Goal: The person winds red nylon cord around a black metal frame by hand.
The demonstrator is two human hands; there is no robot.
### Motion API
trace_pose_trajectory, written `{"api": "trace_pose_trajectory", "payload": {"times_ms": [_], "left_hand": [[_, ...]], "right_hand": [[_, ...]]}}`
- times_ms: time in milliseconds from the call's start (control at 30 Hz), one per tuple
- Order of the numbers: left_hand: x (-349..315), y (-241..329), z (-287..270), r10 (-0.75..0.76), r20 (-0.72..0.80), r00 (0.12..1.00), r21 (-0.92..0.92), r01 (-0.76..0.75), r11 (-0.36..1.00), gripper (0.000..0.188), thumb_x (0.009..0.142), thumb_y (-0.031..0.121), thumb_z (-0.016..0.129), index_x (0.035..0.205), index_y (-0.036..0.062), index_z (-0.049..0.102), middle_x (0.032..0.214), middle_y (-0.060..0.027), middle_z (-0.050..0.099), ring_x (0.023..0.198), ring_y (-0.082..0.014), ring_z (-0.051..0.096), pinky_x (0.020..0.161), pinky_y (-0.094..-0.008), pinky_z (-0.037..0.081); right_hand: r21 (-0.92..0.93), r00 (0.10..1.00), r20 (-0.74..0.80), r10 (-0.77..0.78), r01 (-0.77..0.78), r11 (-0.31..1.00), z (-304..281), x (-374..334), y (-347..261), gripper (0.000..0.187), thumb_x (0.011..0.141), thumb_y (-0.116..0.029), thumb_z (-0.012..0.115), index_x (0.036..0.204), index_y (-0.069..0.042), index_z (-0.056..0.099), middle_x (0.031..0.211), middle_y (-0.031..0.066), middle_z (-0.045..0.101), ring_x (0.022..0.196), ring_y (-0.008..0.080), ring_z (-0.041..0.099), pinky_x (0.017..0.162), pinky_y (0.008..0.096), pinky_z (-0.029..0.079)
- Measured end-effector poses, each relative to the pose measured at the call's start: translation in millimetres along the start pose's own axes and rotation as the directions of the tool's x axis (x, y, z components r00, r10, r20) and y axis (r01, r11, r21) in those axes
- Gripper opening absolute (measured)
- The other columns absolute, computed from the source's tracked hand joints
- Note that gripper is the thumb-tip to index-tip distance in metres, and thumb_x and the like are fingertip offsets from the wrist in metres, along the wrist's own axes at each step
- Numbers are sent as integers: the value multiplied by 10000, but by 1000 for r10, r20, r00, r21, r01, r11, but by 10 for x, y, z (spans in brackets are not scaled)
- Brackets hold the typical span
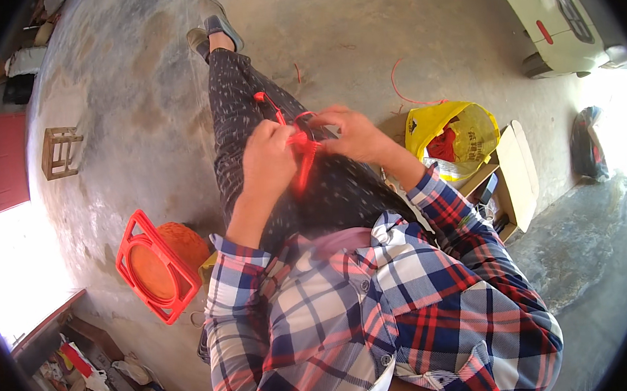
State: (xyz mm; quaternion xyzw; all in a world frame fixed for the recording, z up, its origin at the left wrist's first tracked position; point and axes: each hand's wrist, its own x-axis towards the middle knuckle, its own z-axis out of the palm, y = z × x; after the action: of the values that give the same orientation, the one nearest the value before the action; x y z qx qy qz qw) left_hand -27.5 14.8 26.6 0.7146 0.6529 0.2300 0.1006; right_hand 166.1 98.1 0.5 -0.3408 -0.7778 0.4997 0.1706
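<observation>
Above my lap, both hands work on a bright red plastic strip, bunched and looped between them. One end sticks out past the fingers toward my knees, and a blurred length hangs toward my body. My left hand pinches the bunch from the left side. From the right, my right hand has thumb and fingers bent around part of the same strip. Its exact kind is blurred, and the fingers hide where the loops meet.
To the right stand a yellow bag with red material inside and an open cardboard box. A red plastic frame-like reel is at left, near a small wooden stool. A parked vehicle stands at far right. Red strands lie on the floor.
</observation>
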Motion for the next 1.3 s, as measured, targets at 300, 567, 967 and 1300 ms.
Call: {"api": "trace_pose_trajectory", "payload": {"times_ms": [300, 567, 967, 1300], "left_hand": [[-124, 102, 172, -295, 56, 954, -604, 268, 751, 202, 817, 23, 692, 1003, -27, 630, 887, -64, 654, 854, -174, 642, 788, -295, 514], [-211, 187, 367, -456, 370, 810, -776, 539, 328, 170, 855, 45, 702, 991, -14, 618, 861, -40, 655, 774, -91, 609, 712, -226, 501], [-157, 383, 383, -555, 178, 813, -651, 520, 553, 273, 798, 82, 760, 1013, 4, 612, 895, -64, 650, 764, -118, 604, 675, -250, 512], [66, 195, 114, -629, 273, 728, -892, 437, 118, 81, 958, 103, 536, 963, 33, 576, 652, 22, 509, 502, -54, 409, 440, -205, 305]], "right_hand": [[192, 930, -347, -123, 199, 961, -339, -98, -146, 151, 805, -101, 690, 850, -43, 558, 1163, 134, 638, 977, 206, 622, 848, 323, 480], [980, 958, -78, -276, 124, 156, -422, -501, -795, 290, 823, -150, 712, 974, -52, 484, 914, 142, 645, 813, 264, 634, 758, 382, 515], [672, 724, -188, -664, 587, 450, -817, -813, -1538, 432, 756, -127, 777, 967, -119, 401, 815, 57, 626, 485, 176, 481, 623, 374, 414], [-58, 981, 27, -190, 192, 980, -635, -314, -731, 182, 811, 21, 602, 964, -60, 657, 899, 90, 648, 776, 240, 625, 687, 304, 481]]}}
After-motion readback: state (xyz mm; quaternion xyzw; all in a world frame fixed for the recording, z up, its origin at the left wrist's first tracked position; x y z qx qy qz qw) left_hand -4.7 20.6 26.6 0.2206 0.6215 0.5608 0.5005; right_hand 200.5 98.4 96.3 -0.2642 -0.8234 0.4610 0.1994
